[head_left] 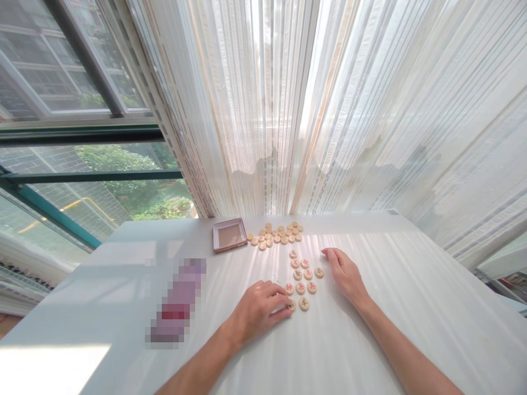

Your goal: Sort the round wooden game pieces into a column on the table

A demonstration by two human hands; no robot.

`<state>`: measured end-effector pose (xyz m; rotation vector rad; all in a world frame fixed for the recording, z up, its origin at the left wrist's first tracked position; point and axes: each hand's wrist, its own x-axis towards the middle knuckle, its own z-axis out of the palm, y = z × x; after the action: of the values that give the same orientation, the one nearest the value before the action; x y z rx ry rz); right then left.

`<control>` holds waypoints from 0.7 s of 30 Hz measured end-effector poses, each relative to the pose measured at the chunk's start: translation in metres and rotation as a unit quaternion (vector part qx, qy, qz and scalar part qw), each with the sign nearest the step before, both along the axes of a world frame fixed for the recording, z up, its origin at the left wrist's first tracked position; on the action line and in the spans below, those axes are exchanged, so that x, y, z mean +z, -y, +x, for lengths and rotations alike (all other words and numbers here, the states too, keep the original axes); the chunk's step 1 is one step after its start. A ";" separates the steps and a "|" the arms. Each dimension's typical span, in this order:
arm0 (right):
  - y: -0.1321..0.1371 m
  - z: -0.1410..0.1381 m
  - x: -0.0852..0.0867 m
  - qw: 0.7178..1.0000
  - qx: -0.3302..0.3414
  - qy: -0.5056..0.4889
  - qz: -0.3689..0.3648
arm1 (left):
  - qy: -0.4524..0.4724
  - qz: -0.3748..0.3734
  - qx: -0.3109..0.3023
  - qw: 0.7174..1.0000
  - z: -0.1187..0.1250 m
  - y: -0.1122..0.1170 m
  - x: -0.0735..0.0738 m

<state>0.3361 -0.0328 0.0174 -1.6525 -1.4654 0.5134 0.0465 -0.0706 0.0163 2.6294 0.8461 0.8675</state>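
My left hand (261,303) is at the near left corner of a group of round wooden Chinese chess pieces. Its index finger and thumb close around the edge of one dark-marked Chinese chess piece (292,305), partly covering it. Beside that piece lies another dark-marked piece (304,304). Just beyond them is a row of red-marked pieces (300,288). My right hand (344,271) rests on the table to the right of the group, fingers stretched out and holding nothing. Nearest to it is a dark-marked piece (319,272), a short gap away.
Several blank-looking pieces (277,239) lie farther back. Next to them stands a shallow open box (229,236). A blurred purple object (177,302) lies at left on the white table (263,367). Sheer curtains (267,109) hang behind, with an open window (90,159) on the left.
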 end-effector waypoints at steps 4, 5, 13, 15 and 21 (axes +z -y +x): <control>0.000 0.000 0.000 1.000 -0.001 0.000 -0.003 | 0.005 0.002 -0.004 1.000 -0.001 -0.001 0.001; 0.000 0.000 0.000 1.000 -0.002 0.000 -0.003 | 0.006 0.001 -0.004 1.000 -0.002 -0.001 0.001; 0.001 0.000 0.000 1.000 -0.006 0.002 0.002 | -0.010 0.000 -0.005 1.000 -0.002 0.000 0.004; 0.001 0.001 0.000 1.000 -0.005 0.003 0.002 | -0.013 -0.002 -0.004 1.000 -0.001 0.000 0.004; 0.001 0.000 0.000 1.000 -0.003 0.007 0.007 | -0.015 -0.010 -0.005 1.000 -0.002 -0.001 0.004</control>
<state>0.3363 -0.0335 0.0175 -1.6514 -1.4702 0.4885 0.0449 -0.0695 0.0203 2.6336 0.8445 0.8154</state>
